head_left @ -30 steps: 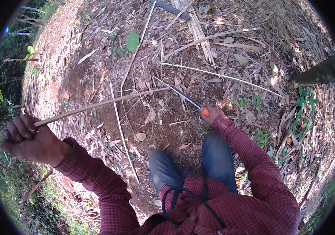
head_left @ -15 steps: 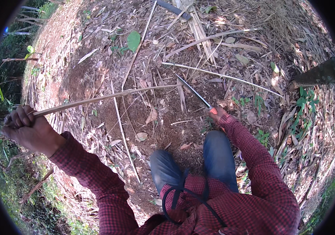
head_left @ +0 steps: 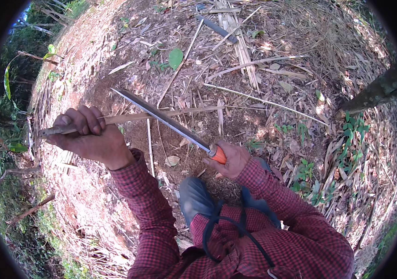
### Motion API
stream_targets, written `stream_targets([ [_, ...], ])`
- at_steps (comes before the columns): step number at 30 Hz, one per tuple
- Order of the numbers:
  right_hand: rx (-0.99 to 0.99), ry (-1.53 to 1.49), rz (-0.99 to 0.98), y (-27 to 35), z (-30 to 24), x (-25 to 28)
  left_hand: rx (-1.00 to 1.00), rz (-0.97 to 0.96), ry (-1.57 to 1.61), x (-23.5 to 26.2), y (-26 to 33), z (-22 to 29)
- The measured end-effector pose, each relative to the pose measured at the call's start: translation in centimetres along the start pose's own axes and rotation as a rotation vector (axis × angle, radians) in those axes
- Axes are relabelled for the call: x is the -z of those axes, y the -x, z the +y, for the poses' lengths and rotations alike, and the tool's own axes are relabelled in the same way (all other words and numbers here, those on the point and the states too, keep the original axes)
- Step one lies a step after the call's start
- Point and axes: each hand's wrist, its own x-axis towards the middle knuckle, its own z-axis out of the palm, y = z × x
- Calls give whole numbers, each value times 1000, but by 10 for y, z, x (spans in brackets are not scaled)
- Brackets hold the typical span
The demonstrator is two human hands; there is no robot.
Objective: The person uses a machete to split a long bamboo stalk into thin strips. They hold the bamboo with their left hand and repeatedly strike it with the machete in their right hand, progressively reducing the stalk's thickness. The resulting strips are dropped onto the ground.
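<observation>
left hand [head_left: 87,137] fisted on bamboo strip [head_left: 161,115], long axis left-right | right hand [head_left: 230,159] clamps orange-handled knife [head_left: 170,122] | I see blade cross strip right of left fist (contact unclear).

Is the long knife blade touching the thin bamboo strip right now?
Cannot tell. In the head view the long knife blade crosses the thin bamboo strip, but overlap alone shows neither contact nor gap.

Ground: I see bare brown soil [head_left: 91,204] on a slope.
Litter: dry leaves and bamboo husks [head_left: 342,153] lie scattered on it.
Cut pieces: split bamboo strips [head_left: 235,42] lie at the far side.
Greenery: a green leaf [head_left: 175,57] lies flat.
</observation>
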Motion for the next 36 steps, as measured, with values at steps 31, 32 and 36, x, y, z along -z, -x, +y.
stream_targets([
  [31,-411,193,-143,9,123,-23,-13,48,-15,1,10,0],
  [32,-418,219,-130,10,132,-20,-13,44,-13,-1,9,-3],
  [36,-377,209,-154,-2,122,-19,-37,92,-25,3,-1,-4],
])
